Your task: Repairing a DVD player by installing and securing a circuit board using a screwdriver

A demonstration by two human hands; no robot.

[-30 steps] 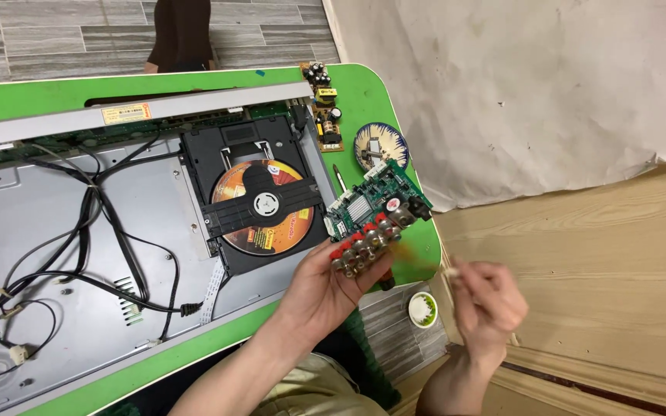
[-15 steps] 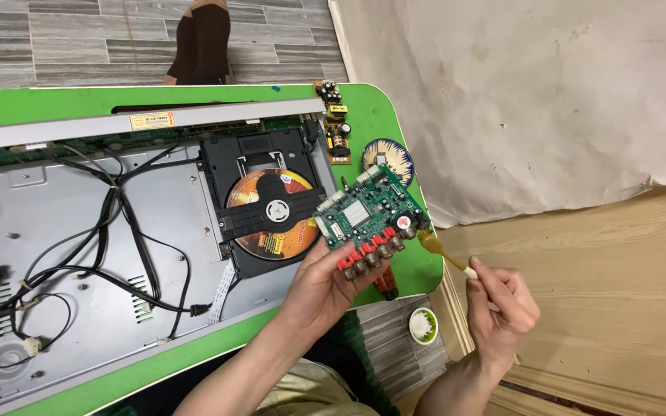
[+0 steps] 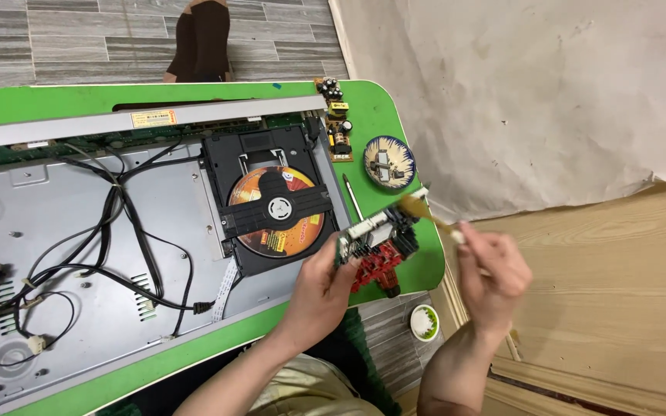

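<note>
1. Far on the left, black wires (image 3: 79, 254) curl over the grey metal floor of the open disc player (image 3: 63, 216), and small white plugs sit at their ends.
2. The player lies on a bright green table (image 3: 379, 123).
3. Next comes the black disc drive (image 3: 271, 196). An orange disc (image 3: 275, 212) lies inside it, under a black bar.
4. A thin screwdriver (image 3: 352, 198) lies just beside the drive, on the right side.
5. My left hand (image 3: 321, 285) is closed around the circuit board (image 3: 379, 243). My fingers pinch its left edge.
6. The board is tipped up on its side, above the green table's right edge. It has red sockets at the bottom and white parts at the top.
7. At the back of the table lies another long little board (image 3: 337, 119) with round black parts.
8. Near it sits a small blue and white dish (image 3: 389, 162) with something grey inside.
9. My right hand (image 3: 491, 270) is curled tight around a small brush (image 3: 425, 212). It looks a bit blurry.
10. The yellow brush tip touches the top corner of the board.
11. Down on the floor, below the table, sits a small round white and green lid (image 3: 425, 322).
12. A big white sheet (image 3: 533, 92) covers the floor on the right, next to brown wooden boards (image 3: 618, 293).
</note>
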